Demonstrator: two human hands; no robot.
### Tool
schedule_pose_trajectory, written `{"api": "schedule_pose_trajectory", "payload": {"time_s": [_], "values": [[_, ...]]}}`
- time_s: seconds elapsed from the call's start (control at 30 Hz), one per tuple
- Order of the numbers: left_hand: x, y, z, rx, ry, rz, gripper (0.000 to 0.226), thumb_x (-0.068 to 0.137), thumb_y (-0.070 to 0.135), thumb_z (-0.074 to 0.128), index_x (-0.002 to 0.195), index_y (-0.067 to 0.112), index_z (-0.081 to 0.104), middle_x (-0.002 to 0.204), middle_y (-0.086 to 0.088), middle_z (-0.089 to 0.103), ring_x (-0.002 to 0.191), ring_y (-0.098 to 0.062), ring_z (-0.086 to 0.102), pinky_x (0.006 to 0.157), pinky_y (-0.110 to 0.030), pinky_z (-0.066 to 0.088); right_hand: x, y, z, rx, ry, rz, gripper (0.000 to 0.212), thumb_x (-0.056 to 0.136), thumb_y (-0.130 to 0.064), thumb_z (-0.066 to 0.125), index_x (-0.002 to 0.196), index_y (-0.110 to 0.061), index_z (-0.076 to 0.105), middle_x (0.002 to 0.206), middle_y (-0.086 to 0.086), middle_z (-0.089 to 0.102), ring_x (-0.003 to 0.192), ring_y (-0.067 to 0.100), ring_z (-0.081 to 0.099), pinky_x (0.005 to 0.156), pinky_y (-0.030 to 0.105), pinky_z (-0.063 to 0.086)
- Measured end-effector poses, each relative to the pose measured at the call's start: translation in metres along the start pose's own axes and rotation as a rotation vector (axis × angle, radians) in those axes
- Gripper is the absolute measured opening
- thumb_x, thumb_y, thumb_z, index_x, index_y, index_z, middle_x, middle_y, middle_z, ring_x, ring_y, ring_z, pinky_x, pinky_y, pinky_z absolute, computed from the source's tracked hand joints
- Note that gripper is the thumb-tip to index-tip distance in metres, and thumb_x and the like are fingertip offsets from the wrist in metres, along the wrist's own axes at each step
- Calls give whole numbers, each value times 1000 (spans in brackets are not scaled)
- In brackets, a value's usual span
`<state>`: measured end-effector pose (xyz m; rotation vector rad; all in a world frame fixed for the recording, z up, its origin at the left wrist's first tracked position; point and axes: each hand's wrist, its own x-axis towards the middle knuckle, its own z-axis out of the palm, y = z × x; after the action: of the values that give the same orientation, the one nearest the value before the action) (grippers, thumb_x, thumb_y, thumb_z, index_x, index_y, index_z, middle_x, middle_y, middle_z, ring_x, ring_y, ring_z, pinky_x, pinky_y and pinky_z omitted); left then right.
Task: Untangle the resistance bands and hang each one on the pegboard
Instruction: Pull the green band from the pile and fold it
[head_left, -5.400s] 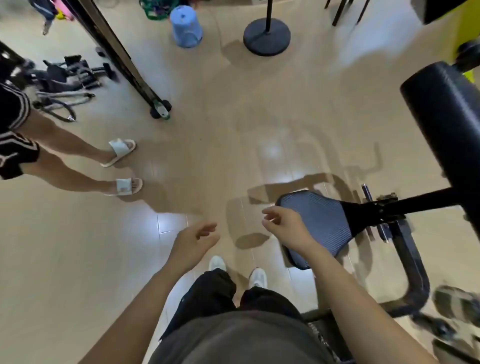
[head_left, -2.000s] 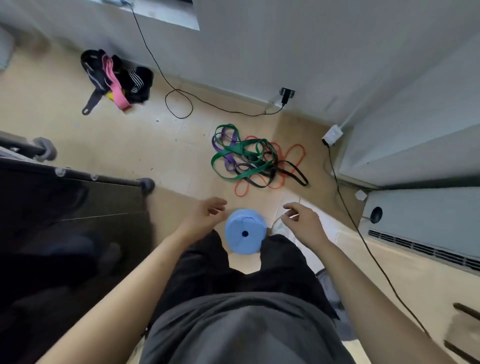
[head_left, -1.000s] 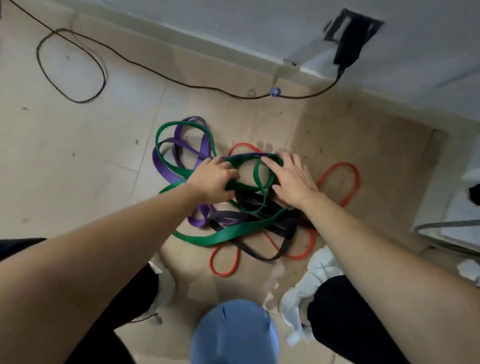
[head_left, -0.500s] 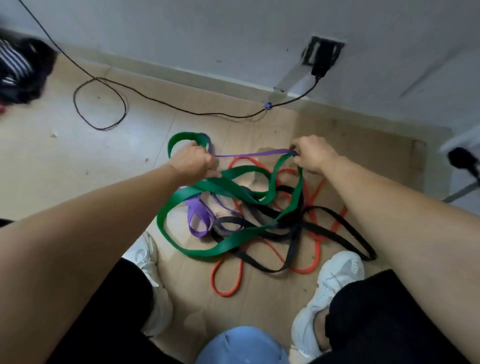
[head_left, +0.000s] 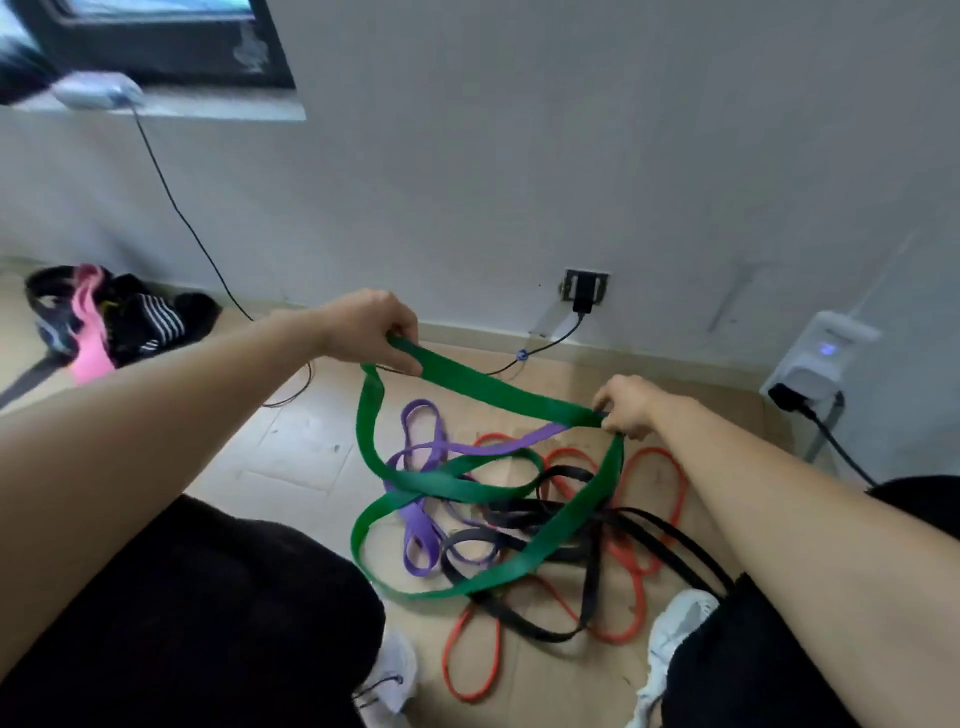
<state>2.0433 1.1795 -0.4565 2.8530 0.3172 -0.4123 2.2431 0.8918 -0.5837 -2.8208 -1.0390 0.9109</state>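
A tangle of resistance bands lies on the floor between my knees. My left hand grips the wide green band and holds it up off the floor. My right hand pinches the green band further along, together with an end of the purple band. The rest of the green band loops down through the pile. Black bands and thin red bands lie on the floor, threaded through one another. No pegboard is in view.
A white wall is close ahead, with a socket and black plug and a cable running up to a window sill. A white device stands at the right. A heap of straps and clothing lies at the left. My white shoes flank the pile.
Both hands have risen, lifting the green band's upper loop clear of the floor and spreading it. My view has tilted up to show more of the wall and the window.
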Motion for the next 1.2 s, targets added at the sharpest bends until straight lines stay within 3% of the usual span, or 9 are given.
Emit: {"api": "schedule_pose_trajectory", "payload": {"time_s": [0.2,0.33,0.47,0.6,0.73,0.8,1.0,1.13,1.2], "values": [[-7,0,-22,137,238,70,23,82,47,77,93,28,68,91,7,64,84,-20,62,70,-35,51,3,-7,12,177,-95,15,32,70,-13,72,101,-14,73,79,10,74,58,23,70,50,28,57],[12,0,-36,86,480,27,22,86,52,71,88,30,65,83,12,59,75,-14,59,58,-28,41,-5,-18,41,464,-121,-15,26,69,-12,78,86,-10,59,69,6,57,51,16,51,46,25,43],[25,-7,-36,73,558,-75,26,86,55,71,90,29,69,86,8,65,78,-17,60,63,-32,47,-3,-26,80,686,-230,-66,23,63,-19,79,79,-16,63,75,12,59,64,23,55,56,30,41],[29,-24,-33,25,660,-230,28,87,56,67,93,29,70,85,5,67,79,-22,62,69,-36,53,6,-26,129,545,-459,-154,21,69,-24,84,86,-23,72,89,-8,71,90,12,66,83,24,51],[29,-43,-28,65,634,-351,29,85,55,68,94,27,71,90,1,69,85,-28,64,72,-37,54,-4,-15,146,612,-557,-55,19,77,-21,83,92,-17,72,80,-9,70,79,8,65,65,13,47],[30,-44,-23,63,598,-372,30,85,56,70,93,27,71,87,1,68,83,-27,63,68,-34,48,-3,-6,143,669,-442,-7,14,80,-22,82,87,-14,73,76,-5,72,74,9,67,65,17,51],[30,-29,0,125,437,-338,28,81,55,74,87,28,72,81,6,66,79,-21,59,62,-28,38,13,-13,99,719,281,134,28,69,-40,87,83,-19,73,77,-3,75,73,17,71,70,36,59],[27,-17,4,104,401,-314,27,83,56,73,86,29,70,73,12,61,73,-15,58,52,-24,32,4,-27,33,555,537,132,10,89,-21,68,95,-14,72,85,4,69,86,28,67,76,30,50],[25,-11,6,111,389,-302,28,83,56,73,87,29,70,71,14,60,71,-13,58,51,-23,33,2,-25,2,512,593,116,18,92,-9,57,103,-15,71,84,7,65,80,33,69,72,35,56]]}}
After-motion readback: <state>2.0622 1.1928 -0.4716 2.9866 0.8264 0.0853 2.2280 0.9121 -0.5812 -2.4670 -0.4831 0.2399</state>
